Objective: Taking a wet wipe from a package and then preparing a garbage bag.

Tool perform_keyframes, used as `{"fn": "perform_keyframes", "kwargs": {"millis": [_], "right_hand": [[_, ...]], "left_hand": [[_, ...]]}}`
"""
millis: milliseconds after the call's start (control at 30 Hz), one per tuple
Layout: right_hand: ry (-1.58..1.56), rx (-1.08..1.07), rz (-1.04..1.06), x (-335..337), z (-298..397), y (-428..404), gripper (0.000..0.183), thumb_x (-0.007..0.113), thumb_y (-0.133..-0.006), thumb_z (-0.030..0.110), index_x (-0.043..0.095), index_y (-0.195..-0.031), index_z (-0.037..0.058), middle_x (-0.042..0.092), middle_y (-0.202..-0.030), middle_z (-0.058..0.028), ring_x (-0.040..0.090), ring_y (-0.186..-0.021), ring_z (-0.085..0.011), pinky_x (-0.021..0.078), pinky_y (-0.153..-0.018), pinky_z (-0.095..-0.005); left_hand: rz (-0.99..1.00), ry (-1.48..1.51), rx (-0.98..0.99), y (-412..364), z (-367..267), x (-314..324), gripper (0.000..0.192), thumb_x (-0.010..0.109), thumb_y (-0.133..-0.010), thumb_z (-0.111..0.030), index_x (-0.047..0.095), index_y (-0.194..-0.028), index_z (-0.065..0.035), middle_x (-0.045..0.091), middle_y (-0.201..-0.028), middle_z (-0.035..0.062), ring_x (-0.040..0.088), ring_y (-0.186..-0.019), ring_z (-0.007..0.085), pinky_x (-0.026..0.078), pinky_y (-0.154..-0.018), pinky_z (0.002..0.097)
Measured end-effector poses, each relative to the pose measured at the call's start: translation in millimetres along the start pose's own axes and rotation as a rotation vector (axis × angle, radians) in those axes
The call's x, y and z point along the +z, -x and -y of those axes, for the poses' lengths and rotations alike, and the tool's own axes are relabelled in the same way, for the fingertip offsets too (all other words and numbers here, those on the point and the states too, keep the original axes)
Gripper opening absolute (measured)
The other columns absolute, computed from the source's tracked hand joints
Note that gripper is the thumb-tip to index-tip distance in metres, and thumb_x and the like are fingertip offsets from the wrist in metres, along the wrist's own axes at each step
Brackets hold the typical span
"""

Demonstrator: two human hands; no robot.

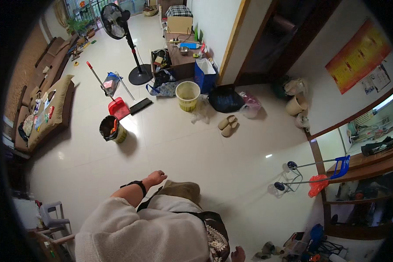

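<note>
My left hand (157, 177) hangs in front of my body over the tiled floor (196, 154), fingers loosely bent, with nothing seen in it. A dark band (139, 187) circles that forearm. Down at the bottom edge, my right hand (238, 254) shows only in part beside a dark patterned apron (217, 235); what its fingers do is unclear. Ahead of my left hand stands a bin with a black liner (120, 132) and something orange inside. Behind it are a red long-handled dustpan (119, 108) and a broom with black bristles (141, 106).
A pedestal fan (140, 74) stands beyond the broom. Farther right are a yellowish bucket (187, 98), a black bag (225, 100) and slippers (228, 126). A folding trolley with a blue handle (340, 166) is at right, a cluttered sofa (50, 114) at left, a grey plastic chair (54, 214) lower left.
</note>
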State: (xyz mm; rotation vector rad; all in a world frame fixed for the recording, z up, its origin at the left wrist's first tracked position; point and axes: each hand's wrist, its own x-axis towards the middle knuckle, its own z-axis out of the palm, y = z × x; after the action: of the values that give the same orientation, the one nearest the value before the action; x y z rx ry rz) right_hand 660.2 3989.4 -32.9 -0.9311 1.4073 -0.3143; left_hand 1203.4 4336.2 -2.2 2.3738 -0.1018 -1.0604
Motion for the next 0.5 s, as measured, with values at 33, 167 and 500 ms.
{"fn": "perform_keyframes", "kwargs": {"millis": [33, 167, 500], "right_hand": [[-0.189, 0.106, 0.037, -32.6, -19.7, -44.7, 0.012, 0.050, -0.084, 0.012, 0.050, -0.077, 0.0022, 0.040, -0.055, -0.0013, 0.027, -0.037, -0.0111, 0.0265, -0.032, -0.0276], [-0.143, 0.190, -0.125, 11.3, 53.0, -65.1, 0.009, 0.052, -0.082, 0.011, 0.049, -0.078, 0.0033, 0.039, -0.055, -0.0009, 0.026, -0.037, -0.0099, 0.0285, -0.035, -0.0255], [-0.338, 0.070, 0.075, -96.2, -35.0, -79.8, 0.044, 0.053, -0.084, 0.028, 0.044, -0.122, 0.0060, 0.052, -0.109, -0.0066, 0.047, -0.099, -0.0201, 0.0409, -0.087, -0.0423]], "left_hand": [[0.023, -0.014, 0.027, -9.0, -21.8, 3.9, 0.048, 0.048, -0.079, -0.038, 0.055, -0.106, 0.0008, 0.054, -0.108, 0.0208, 0.050, -0.102, 0.0339, 0.040, -0.087, 0.0395], [0.041, -0.092, -0.105, -19.8, -34.2, 8.1, 0.050, 0.050, -0.078, -0.040, 0.054, -0.109, -0.0008, 0.053, -0.110, 0.0205, 0.049, -0.104, 0.0342, 0.038, -0.090, 0.0395], [-0.021, -0.324, 0.016, -151.0, -143.7, 4.5, 0.046, 0.050, -0.076, -0.042, 0.057, -0.100, -0.0030, 0.052, -0.108, 0.0207, 0.046, -0.105, 0.0348, 0.040, -0.087, 0.0426]]}}
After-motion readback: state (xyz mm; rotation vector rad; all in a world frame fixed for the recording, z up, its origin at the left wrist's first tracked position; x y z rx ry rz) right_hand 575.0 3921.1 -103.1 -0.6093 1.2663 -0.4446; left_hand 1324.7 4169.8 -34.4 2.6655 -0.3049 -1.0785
